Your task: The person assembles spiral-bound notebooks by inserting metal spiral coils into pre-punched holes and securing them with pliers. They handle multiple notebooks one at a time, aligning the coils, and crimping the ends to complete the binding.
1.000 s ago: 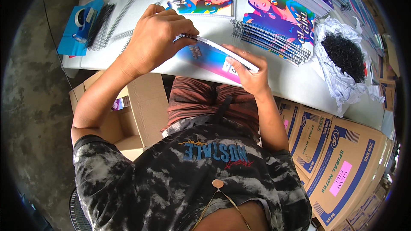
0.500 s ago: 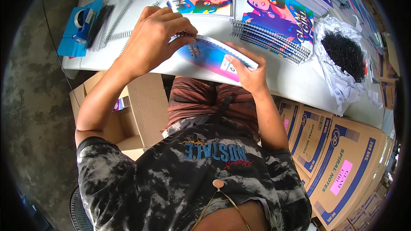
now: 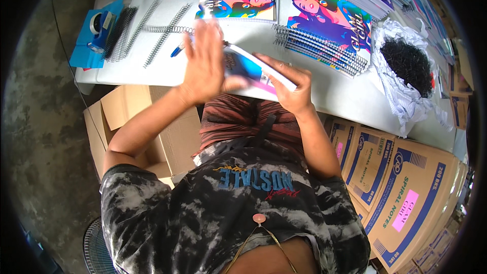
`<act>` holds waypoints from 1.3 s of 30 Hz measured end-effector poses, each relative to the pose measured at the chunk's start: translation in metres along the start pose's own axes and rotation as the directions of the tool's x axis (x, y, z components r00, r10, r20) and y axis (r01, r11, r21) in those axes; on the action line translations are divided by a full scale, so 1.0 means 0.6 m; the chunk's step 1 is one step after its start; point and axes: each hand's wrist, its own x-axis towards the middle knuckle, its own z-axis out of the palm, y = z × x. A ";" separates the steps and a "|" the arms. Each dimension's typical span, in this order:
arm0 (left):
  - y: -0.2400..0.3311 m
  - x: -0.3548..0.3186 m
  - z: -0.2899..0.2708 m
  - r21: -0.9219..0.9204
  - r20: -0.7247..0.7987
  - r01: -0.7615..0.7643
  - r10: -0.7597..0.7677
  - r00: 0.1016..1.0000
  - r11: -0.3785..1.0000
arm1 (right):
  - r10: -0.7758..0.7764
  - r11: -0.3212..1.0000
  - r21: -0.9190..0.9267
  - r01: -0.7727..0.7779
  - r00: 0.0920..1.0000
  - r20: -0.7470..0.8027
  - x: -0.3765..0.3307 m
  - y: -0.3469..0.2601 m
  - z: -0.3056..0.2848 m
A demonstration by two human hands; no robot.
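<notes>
My right hand [image 3: 293, 82] is closed around one end of a notebook [image 3: 245, 64] with a blue and pink cover, tilted above the table's near edge. My left hand [image 3: 204, 58] is beside the notebook's other edge, fingers stretched out and smeared by motion, with the thumb low near the cover. Part of that edge is hidden behind the hand. Just beyond my left hand lie a blue pen [image 3: 176, 50] and a loose spiral coil [image 3: 165, 29]. Farther off rests a notebook with a colourful cover [image 3: 238, 1], and a stack of spiral-bound notebooks [image 3: 329, 25] is to the right.
More black coils [image 3: 119, 33] lie at the left beside a blue tape dispenser [image 3: 100, 30] on a blue sheet [image 3: 81, 53]. At right, crumpled paper [image 3: 401, 101] holds a tangle of black wire [image 3: 408, 68]. Cardboard boxes stand below: an open one [image 3: 177, 127] left, closed ones [image 3: 406, 198] right.
My left hand has let go of the notebook's edge and opened out flat, uncovering the pen and coils. The notebook has tilted, its right end lower, with my right hand still gripping it.
</notes>
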 end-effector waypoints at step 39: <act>-0.005 0.144 -0.144 -0.057 0.388 -0.203 0.209 0.898 0.977 | 0.061 0.989 0.134 -0.064 0.998 0.027 -0.004 -0.001 -0.013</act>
